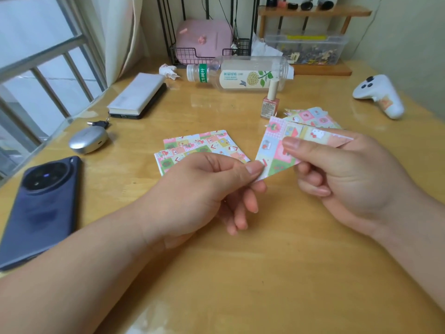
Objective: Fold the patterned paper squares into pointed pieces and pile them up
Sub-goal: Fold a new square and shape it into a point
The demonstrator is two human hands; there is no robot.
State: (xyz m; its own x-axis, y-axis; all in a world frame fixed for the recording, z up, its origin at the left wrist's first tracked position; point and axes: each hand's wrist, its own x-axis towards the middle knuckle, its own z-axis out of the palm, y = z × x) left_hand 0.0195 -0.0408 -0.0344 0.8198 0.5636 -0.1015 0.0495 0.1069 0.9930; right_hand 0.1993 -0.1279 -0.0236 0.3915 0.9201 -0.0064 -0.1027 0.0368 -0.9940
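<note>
Both hands are pinching one folded patterned piece above the wooden table (240, 273).

Nearest the camera, the left hand (204, 189) is nipping the lower tip of the folded piece (274, 143) between thumb and forefinger, its other fingers curling loosely below. The right hand (349, 179) is clamping the piece's right side, thumb lying on top and fingers tucked underneath, so the paper is hanging clear of the table. Just behind the left hand, a stack of flat patterned squares (199, 144) is lying on the wood. Behind the held piece, a pile of folded pieces (310, 116) is sitting beside an upright nail polish bottle (271, 103). A dark phone (41, 208) is resting far left, and a clear plastic bottle (240, 73) is lying on its side farther back.
</note>
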